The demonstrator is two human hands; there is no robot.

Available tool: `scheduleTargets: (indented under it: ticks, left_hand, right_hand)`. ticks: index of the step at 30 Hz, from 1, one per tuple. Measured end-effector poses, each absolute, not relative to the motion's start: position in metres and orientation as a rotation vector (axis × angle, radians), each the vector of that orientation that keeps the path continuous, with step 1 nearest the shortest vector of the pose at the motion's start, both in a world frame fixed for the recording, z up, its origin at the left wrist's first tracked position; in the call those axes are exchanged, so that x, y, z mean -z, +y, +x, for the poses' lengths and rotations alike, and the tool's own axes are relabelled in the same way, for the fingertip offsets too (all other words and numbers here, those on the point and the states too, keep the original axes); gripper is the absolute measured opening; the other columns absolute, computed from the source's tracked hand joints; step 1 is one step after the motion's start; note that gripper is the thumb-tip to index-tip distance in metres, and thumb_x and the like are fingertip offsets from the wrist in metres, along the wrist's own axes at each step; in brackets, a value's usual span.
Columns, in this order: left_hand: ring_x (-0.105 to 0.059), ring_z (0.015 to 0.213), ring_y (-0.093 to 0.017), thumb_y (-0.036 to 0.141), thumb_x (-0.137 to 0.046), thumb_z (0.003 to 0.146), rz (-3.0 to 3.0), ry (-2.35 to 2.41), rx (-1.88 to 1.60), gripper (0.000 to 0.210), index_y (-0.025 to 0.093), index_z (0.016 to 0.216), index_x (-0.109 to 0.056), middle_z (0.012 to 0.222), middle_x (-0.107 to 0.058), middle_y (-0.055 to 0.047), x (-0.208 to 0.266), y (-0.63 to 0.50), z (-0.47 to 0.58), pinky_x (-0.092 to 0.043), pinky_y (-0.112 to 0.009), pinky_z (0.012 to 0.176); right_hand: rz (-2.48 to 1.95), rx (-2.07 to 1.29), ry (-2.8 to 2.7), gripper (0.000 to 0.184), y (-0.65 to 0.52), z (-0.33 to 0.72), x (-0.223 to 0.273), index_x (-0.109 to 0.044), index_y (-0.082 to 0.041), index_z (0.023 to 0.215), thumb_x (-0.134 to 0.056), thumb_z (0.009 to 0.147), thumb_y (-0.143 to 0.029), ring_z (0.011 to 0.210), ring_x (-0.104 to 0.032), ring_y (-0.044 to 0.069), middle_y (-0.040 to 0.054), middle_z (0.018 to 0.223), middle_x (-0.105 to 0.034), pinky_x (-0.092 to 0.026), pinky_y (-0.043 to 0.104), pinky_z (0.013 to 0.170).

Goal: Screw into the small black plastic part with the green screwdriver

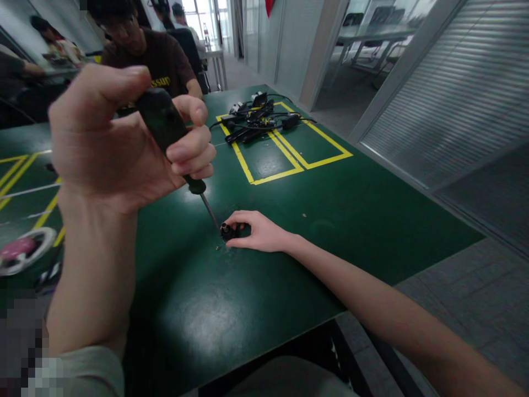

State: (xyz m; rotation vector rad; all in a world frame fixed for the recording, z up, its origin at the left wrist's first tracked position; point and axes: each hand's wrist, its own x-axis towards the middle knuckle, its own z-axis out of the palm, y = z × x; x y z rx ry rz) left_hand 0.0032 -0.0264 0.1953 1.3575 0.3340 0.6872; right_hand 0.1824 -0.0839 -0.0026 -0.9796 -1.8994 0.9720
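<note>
My left hand is raised close to the camera, its fingers wrapped round the dark handle of a screwdriver. The metal shaft slants down to the right, and its tip reaches the near side of a small black part on the green table. Whether the tip touches the part or passes beside it I cannot tell. Thumb and fingers of my right hand pinch that black part, which has a metal piece on top. Just left of my right thumb lies a tiny metal bit, perhaps a screw.
Black cables and adapters lie heaped across yellow tape outlines on the green table. A white ring-shaped item with something pink sits at the left edge. Another person sits across the table; a glass partition stands right.
</note>
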Motion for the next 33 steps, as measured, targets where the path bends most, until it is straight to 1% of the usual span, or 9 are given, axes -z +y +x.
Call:
scheduleTargets:
  ticks: [2, 7, 11, 13, 15, 18, 22, 26, 33]
  left_hand:
    - [-0.047, 0.051, -0.013, 0.052, -0.012, 0.104, 1.373, 0.311, -0.658, 0.071, 0.014, 0.083, -0.068, 0.053, -0.039, -0.001, -0.1946, -0.0230, -0.0003, -0.045, -0.026, 0.050]
    - [-0.055, 0.060, -0.014, 0.048, -0.014, 0.103, 1.332, 0.406, -0.695, 0.068, 0.014, 0.069, -0.062, 0.063, -0.045, -0.004, -0.1970, -0.0226, 0.0001, -0.054, -0.029, 0.055]
    - [-0.053, 0.055, -0.013, 0.042, -0.001, 0.101, 1.247, 0.439, -0.767, 0.074, 0.014, 0.061, -0.056, 0.063, -0.041, -0.004, -0.1987, -0.0245, 0.0038, -0.052, -0.029, 0.049]
    - [-0.046, 0.049, -0.011, 0.040, 0.003, 0.101, 1.275, 0.381, -0.677, 0.076, 0.015, 0.065, -0.060, 0.058, -0.036, -0.003, -0.1985, -0.0238, 0.0029, -0.047, -0.025, 0.046]
    - [-0.042, 0.047, -0.011, 0.044, 0.002, 0.101, 1.308, 0.345, -0.610, 0.080, 0.014, 0.076, -0.067, 0.054, -0.034, -0.001, -0.1982, -0.0231, 0.0011, -0.043, -0.023, 0.044]
    - [-0.046, 0.051, -0.013, 0.051, 0.006, 0.101, 1.325, 0.363, -0.608, 0.084, 0.015, 0.084, -0.068, 0.053, -0.040, -0.003, -0.1990, -0.0240, -0.0003, -0.046, -0.025, 0.048]
    - [-0.052, 0.056, -0.013, 0.044, -0.002, 0.104, 1.275, 0.394, -0.632, 0.069, 0.016, 0.073, -0.058, 0.057, -0.045, -0.003, -0.2011, -0.0269, 0.0019, -0.051, -0.028, 0.053]
    - [-0.059, 0.066, -0.016, 0.041, -0.011, 0.106, 1.214, 0.379, -0.714, 0.062, 0.014, 0.085, -0.063, 0.068, -0.051, -0.003, -0.2001, -0.0260, 0.0023, -0.059, -0.034, 0.058]
    - [-0.044, 0.052, -0.011, 0.052, -0.013, 0.105, 1.276, 0.400, -0.631, 0.066, 0.016, 0.082, -0.064, 0.057, -0.041, 0.000, -0.1992, -0.0226, -0.0008, -0.051, -0.028, 0.053]
  right_hand:
    - [-0.988, -0.948, -1.906, 0.030, -0.0833, 0.1820, 0.0042, -0.074, -0.017, 0.107, -0.086, 0.081, -0.027, 0.088, -0.065, 0.018, 0.0043, 0.098, -0.071, -0.052, 0.032, 0.082]
    - [-0.970, -0.912, -1.922, 0.029, -0.0830, 0.1811, 0.0060, -0.074, -0.016, 0.106, -0.086, 0.081, -0.026, 0.087, -0.066, 0.017, 0.0047, 0.098, -0.072, -0.052, 0.031, 0.081]
    - [-0.977, -0.906, -1.934, 0.029, -0.0830, 0.1814, 0.0065, -0.074, -0.017, 0.106, -0.086, 0.081, -0.026, 0.087, -0.066, 0.017, 0.0048, 0.099, -0.072, -0.052, 0.031, 0.080]
    - [-0.978, -0.907, -1.936, 0.029, -0.0829, 0.1818, 0.0068, -0.074, -0.017, 0.106, -0.086, 0.082, -0.027, 0.087, -0.065, 0.017, 0.0050, 0.099, -0.072, -0.053, 0.031, 0.080]
    - [-0.978, -0.910, -1.933, 0.030, -0.0828, 0.1823, 0.0070, -0.074, -0.017, 0.106, -0.086, 0.081, -0.028, 0.086, -0.065, 0.017, 0.0052, 0.100, -0.073, -0.053, 0.031, 0.080]
    - [-0.970, -0.914, -1.931, 0.029, -0.0829, 0.1830, 0.0067, -0.073, -0.017, 0.106, -0.086, 0.082, -0.028, 0.087, -0.065, 0.017, 0.0051, 0.100, -0.072, -0.053, 0.031, 0.080]
    - [-0.962, -0.911, -1.929, 0.028, -0.0835, 0.1834, 0.0053, -0.073, -0.016, 0.105, -0.085, 0.082, -0.026, 0.087, -0.065, 0.017, 0.0050, 0.099, -0.071, -0.052, 0.031, 0.080]
    - [-0.974, -0.914, -1.935, 0.027, -0.0835, 0.1836, 0.0042, -0.073, -0.017, 0.105, -0.084, 0.082, -0.027, 0.088, -0.065, 0.018, 0.0043, 0.098, -0.071, -0.052, 0.031, 0.081]
    - [-0.967, -0.916, -1.931, 0.027, -0.0826, 0.1846, 0.0053, -0.072, -0.016, 0.104, -0.083, 0.083, -0.028, 0.087, -0.064, 0.017, 0.0046, 0.097, -0.071, -0.051, 0.031, 0.081]
